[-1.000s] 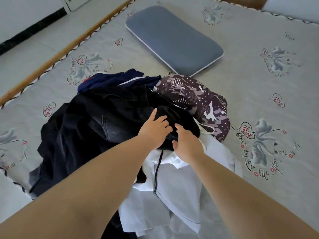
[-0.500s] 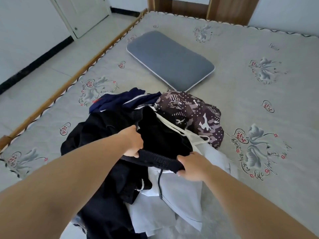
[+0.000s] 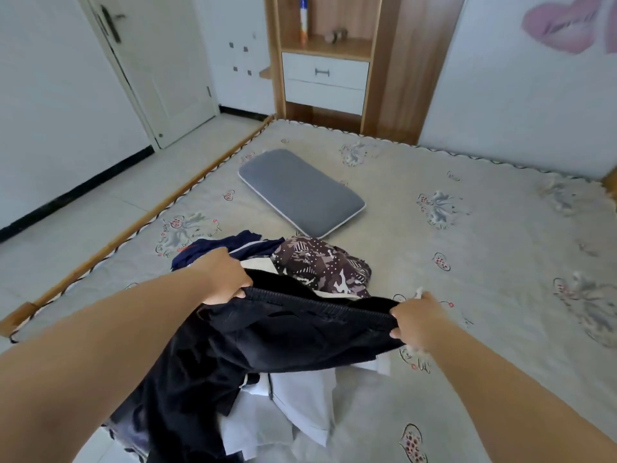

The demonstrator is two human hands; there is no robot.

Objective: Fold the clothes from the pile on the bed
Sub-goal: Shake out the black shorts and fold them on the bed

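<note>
A black garment with a ribbed elastic waistband hangs stretched between my hands above the pile. My left hand grips the waistband's left end, and my right hand grips its right end. Under it lies the pile: a camouflage-print piece at the back, a navy piece at the back left, white clothes in front. The black garment's lower part drapes down over the pile's left side.
The pile lies on a grey patterned bed cover. A grey pillow lies behind the pile. The bed's wooden left edge borders a tiled floor. A wooden cabinet and a white door stand at the back.
Both hands took hold of the black garment's waistband on the pile, lifted it and drew apart, stretching it. My head tilted up, bringing the cabinet and door into view.
</note>
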